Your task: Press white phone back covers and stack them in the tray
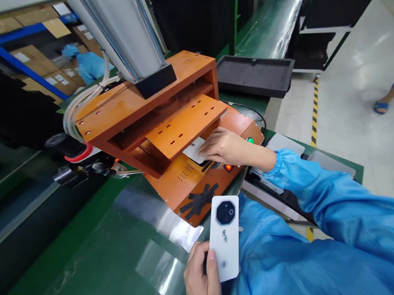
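Your left hand point(202, 284) is closed around the lower edge of a white phone point(230, 254), its dark camera module point(225, 213) facing you at the far end; you hold it just in front of the orange press point(189, 64), over the edge of the green table point(100, 271). Your right hand point(224, 148) reaches under the raised plate point(187, 124), fingers bent over a white panel point(193, 153); whether they grip or merely touch it, you cannot tell; a lit red switch point(228, 167) sits just below.
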Motion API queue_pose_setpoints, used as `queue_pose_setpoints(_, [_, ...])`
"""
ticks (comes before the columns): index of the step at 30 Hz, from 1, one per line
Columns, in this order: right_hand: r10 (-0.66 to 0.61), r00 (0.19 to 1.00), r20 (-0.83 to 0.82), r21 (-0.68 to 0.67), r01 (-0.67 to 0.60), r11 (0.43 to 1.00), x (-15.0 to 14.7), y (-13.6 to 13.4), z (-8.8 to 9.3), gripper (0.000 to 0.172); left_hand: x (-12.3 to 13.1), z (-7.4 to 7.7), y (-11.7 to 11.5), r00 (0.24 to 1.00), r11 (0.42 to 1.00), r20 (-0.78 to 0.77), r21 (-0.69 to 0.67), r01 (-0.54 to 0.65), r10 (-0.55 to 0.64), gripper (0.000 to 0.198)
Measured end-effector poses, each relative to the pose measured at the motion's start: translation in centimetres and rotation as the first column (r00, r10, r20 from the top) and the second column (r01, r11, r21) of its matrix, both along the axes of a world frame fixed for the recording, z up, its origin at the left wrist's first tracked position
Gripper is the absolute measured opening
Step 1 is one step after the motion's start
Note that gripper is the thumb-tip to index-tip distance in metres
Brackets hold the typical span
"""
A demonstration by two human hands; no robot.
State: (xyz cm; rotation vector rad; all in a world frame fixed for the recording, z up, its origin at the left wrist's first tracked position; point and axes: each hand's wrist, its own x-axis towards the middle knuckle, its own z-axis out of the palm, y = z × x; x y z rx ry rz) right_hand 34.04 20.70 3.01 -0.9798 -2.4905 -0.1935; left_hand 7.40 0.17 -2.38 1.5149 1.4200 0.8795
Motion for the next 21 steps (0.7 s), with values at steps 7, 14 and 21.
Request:
queue_pose_setpoints(7, [0.016,1.0,0.026,-0.031,-0.015,0.999,0.0,0.5,0.7,0.031,-0.1,0.4,0.3,0.997,0.998,-0.068,0.055,0.026,-0.022,0.037])
queue_pose_setpoints(14, [-0.024,0.991,0.132,0.051,0.018,0.999,-0.6,-0.2,1.8,0.033,-0.5,-0.3,0.2,0.997,0.997,-0.07,0.056,0.045,-0.041,0.033])
queue_pose_setpoints(21, [0.025,0.991,0.134,0.032,-0.03,0.999,-0.3,0.0,1.5,0.032,0.0,-0.3,0.2,0.998,0.999,-0.06,0.043,-0.013,0.015,0.035])
